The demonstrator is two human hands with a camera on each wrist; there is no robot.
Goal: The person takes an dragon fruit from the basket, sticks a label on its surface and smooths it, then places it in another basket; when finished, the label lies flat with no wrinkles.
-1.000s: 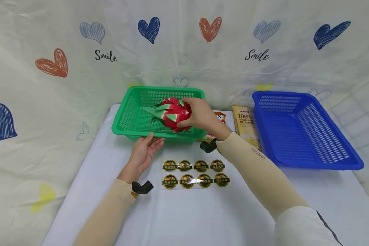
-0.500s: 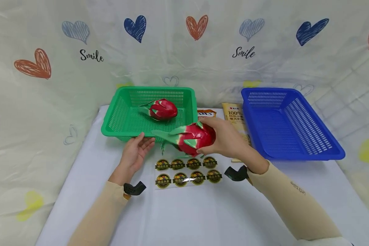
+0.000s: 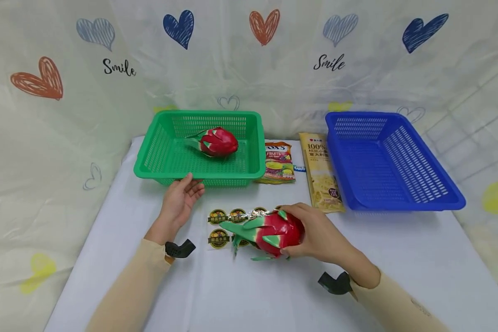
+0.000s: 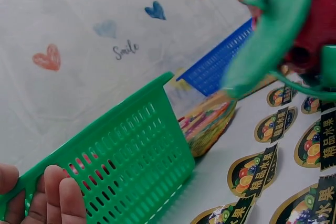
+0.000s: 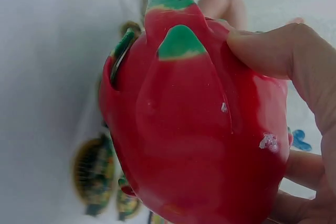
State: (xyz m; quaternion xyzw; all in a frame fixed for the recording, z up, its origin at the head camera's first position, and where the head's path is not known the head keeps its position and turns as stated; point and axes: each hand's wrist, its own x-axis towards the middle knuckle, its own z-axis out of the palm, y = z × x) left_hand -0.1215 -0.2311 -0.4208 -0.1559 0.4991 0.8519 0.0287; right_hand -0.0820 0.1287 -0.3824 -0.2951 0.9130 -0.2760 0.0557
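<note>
My right hand (image 3: 321, 235) grips a red dragon fruit (image 3: 280, 233) by its rounded end, above the sheet of round stickers (image 3: 218, 239); its green leaf tips point left. In the right wrist view the thumb and fingers of the right hand (image 5: 310, 82) hold the sides of the fruit (image 5: 194, 124). The left hand (image 3: 178, 203) holds the front rim of the green basket (image 3: 199, 176), thumb at the rim and fingers at the outer wall, as the left wrist view shows. Inside that basket lies a second dragon fruit (image 3: 219, 142).
A blue basket (image 3: 406, 206) stands at the right with nothing in it. Between the baskets lie a Fox's candy bag (image 3: 279, 163) and a yellow pasta packet (image 3: 321, 175). A printed curtain (image 3: 232, 69) hangs behind the white table (image 3: 232, 295).
The right hand has lifted one dragon fruit out of the green basket and brought it forward and right, over the stickers. The left hand has stayed at the basket rim.
</note>
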